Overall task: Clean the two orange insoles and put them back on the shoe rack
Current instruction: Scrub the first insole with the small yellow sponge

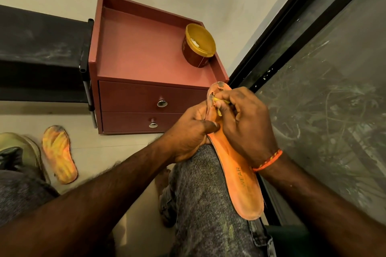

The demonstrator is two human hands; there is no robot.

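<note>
An orange insole [240, 177] lies along my right knee, its dirty toe end pointing at the cabinet. My left hand [188, 137] grips the insole's left edge near the toe, thumb on top. Over the toe part, my right hand [242, 123] pinches a small yellow cloth [219, 103] and presses it onto the insole. The second orange insole [59, 154], streaked and dirty at the toe, lies on the floor at the left. The black shoe rack [41, 52] stands at the far left.
A red-brown cabinet [146, 52] with two drawers stands ahead; an open yellow tub [199, 45] with white paste sits on its top. A dusty dark glass door [323, 100] runs along the right. A shoe [18, 152] lies at the lower left.
</note>
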